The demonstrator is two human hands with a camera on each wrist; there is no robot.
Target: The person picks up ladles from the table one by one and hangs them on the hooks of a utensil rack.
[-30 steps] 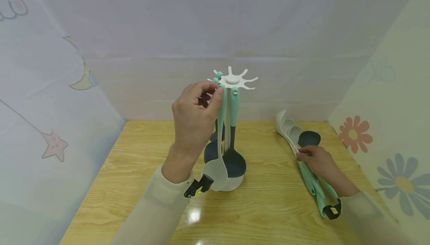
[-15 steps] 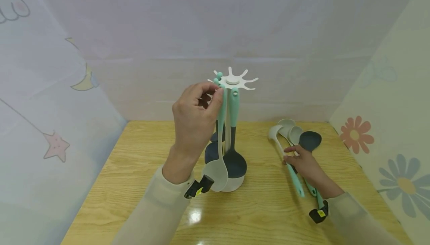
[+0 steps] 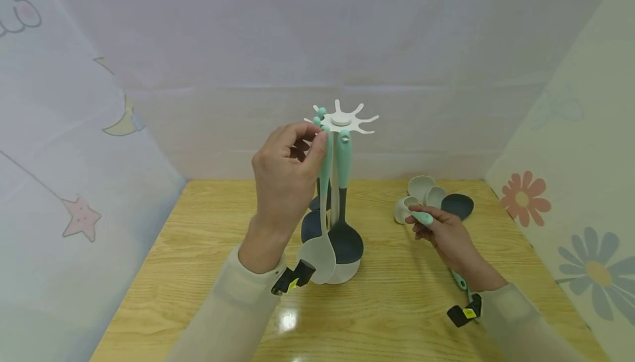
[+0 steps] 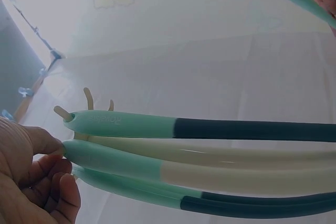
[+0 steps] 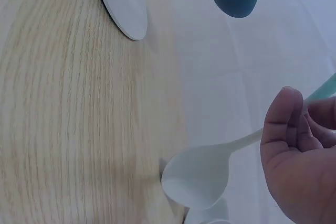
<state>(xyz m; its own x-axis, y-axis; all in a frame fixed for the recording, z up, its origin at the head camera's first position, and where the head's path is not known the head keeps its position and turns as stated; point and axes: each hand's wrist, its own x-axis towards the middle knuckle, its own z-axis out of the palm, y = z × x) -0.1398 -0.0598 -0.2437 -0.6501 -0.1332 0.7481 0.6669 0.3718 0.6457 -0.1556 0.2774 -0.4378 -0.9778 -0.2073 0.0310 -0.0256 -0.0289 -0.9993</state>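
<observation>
My left hand (image 3: 285, 172) pinches the top of a mint-handled cream spoon (image 3: 317, 254) hanging at the front left of a white utensil rack (image 3: 341, 121). Beside it a dark ladle (image 3: 346, 241) hangs by its handle hole on a rack arm. Two more dark-headed utensils hang behind, partly hidden. To the right, my right hand (image 3: 448, 238) grips a cream ladle (image 5: 197, 177) by its shaft. Its mint handle end points up toward the head camera, while the bowl stays low near the table, as the right wrist view shows.
Two cream utensils (image 3: 421, 187) and a dark one (image 3: 457, 205) lie at the back right of the wooden table (image 3: 223, 241), their handles partly behind my right arm. Several rack arms on the right carry nothing. Patterned cloth walls enclose the table's back and sides.
My right hand has drawn the cream ladle leftward from the pile and tilted its handle up. My left hand has kept its place at the rack.
</observation>
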